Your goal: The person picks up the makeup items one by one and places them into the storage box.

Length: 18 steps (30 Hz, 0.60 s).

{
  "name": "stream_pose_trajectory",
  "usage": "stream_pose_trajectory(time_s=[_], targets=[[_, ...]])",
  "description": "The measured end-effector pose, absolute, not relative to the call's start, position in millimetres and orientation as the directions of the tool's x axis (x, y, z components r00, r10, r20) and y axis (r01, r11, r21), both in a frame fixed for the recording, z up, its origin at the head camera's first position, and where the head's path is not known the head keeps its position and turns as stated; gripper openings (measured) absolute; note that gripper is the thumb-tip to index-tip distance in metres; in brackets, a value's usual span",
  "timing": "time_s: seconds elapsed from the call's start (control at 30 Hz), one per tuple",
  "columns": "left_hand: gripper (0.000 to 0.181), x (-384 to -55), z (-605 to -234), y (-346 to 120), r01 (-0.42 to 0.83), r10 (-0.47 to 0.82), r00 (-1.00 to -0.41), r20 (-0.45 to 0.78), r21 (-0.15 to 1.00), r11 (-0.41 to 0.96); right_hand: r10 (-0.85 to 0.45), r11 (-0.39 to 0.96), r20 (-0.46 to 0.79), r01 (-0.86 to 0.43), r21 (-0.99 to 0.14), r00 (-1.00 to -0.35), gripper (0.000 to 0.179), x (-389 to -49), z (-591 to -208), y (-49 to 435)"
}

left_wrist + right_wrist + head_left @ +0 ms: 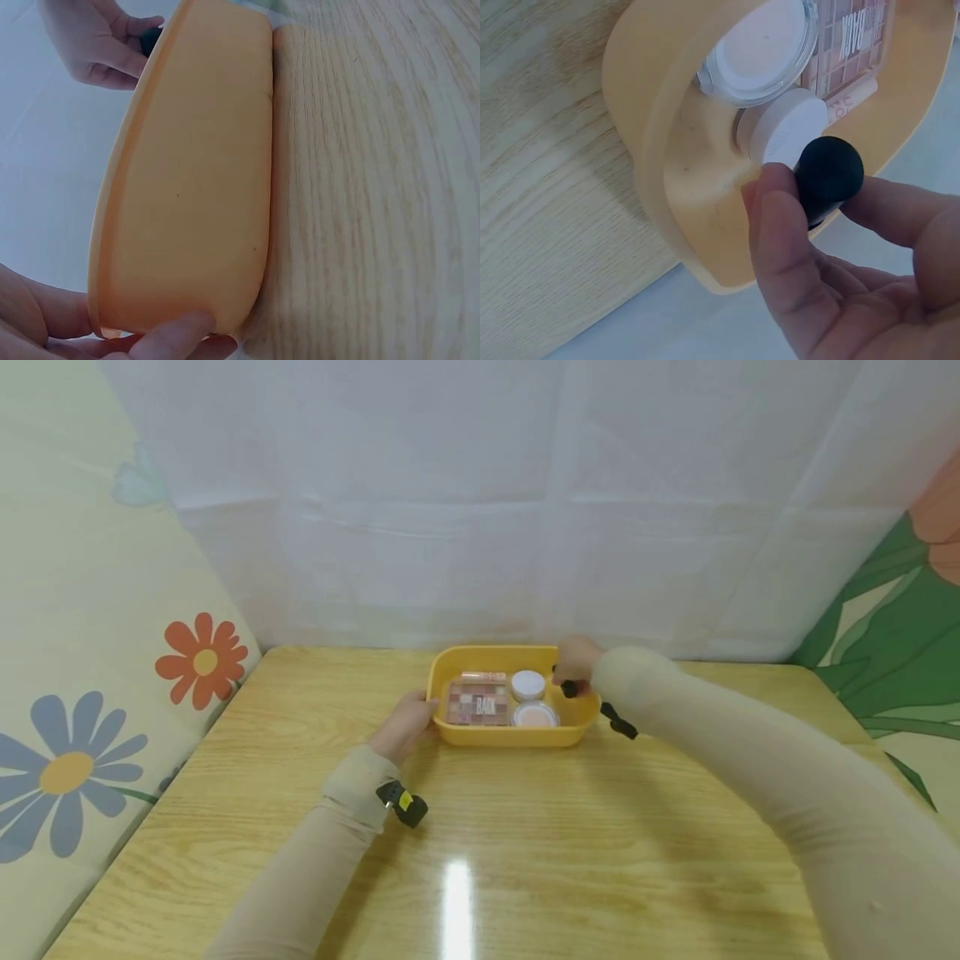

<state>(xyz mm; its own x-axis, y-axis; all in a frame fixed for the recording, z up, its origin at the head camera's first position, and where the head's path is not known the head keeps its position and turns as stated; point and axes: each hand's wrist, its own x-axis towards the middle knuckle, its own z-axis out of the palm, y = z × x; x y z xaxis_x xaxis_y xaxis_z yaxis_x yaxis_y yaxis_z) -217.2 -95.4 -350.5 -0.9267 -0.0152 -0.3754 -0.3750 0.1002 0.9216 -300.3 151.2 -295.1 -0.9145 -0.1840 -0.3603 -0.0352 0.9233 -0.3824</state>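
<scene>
A yellow plastic tray (pixel 510 738) stands on the table. My left hand (pixel 405 725) grips its left end, with fingers against the outer wall in the left wrist view. Over the tray's right end, my right hand (pixel 579 660) pinches a small black cylinder (pixel 829 180), like a lipstick tube, between thumb and fingers. Inside the tray lie an eyeshadow palette (pixel 477 705), a slim pinkish tube (pixel 483 677), a round white-lidded jar (pixel 528 683) and a round clear-lidded compact (pixel 536 716). The black cylinder is beside the jar in the right wrist view; its far end is hidden.
The wooden table (pixel 480 810) runs back to a white cloth (pixel 420 527) close behind the tray. Flower-patterned cloths (pixel 67 610) hang at both sides. Black cameras (pixel 405 806) are strapped to both wrists.
</scene>
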Motion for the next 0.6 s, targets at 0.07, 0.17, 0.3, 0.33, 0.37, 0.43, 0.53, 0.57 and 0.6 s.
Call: stream_pose_trajectory(time_s=[0.07,0.17,0.3,0.33,0.37,0.43,0.53,0.57,0.6], targets=[[0.043,-217.5,-350.7,-95.0,-0.376,-0.013,-0.926,-0.376,0.921,0.1,-0.171,0.921,-0.374,-0.013,-0.388,-0.912,0.014,-302.7,-296.5,149.1],[0.042,-217.7,-350.7,-94.4,-0.38,-0.014,-0.925,-0.38,0.92,0.099,-0.17,0.936,-0.389,-0.024,-0.351,-0.905,0.014,-306.0,-297.0,146.9],[0.042,-218.3,-351.1,-93.4,-0.38,-0.02,-0.925,-0.38,0.92,0.101,-0.171,0.956,-0.424,-0.046,-0.289,-0.89,0.016,-311.7,-297.8,143.3],[0.042,-218.6,-351.2,-93.1,-0.379,-0.019,-0.925,-0.379,0.92,0.101,-0.164,0.958,-0.433,-0.039,-0.284,-0.886,0.014,-316.1,-301.2,142.9],[0.042,-218.8,-351.3,-92.9,-0.378,-0.018,-0.926,-0.378,0.92,0.099,-0.175,0.955,-0.439,-0.043,-0.293,-0.881,0.013,-318.2,-301.6,142.6],[0.042,-219.2,-351.5,-92.4,-0.375,-0.018,-0.927,-0.376,0.921,0.101,-0.163,0.951,-0.471,-0.01,-0.31,-0.867,0.011,-346.9,-326.7,148.1],[0.042,-219.8,-351.3,-91.8,-0.375,-0.019,-0.927,-0.375,0.922,0.091,-0.133,0.945,-0.495,0.041,-0.325,-0.859,0.011,-390.3,-364.3,155.6],[0.042,-220.0,-351.3,-91.8,-0.375,-0.02,-0.927,-0.375,0.923,0.089,-0.129,0.948,-0.5,0.043,-0.317,-0.856,0.011,-394.1,-366.3,155.4],[0.043,-220.1,-351.3,-91.8,-0.376,-0.02,-0.927,-0.375,0.923,0.085,-0.107,0.952,-0.503,0.058,-0.302,-0.858,0.011,-395.0,-366.6,154.1]])
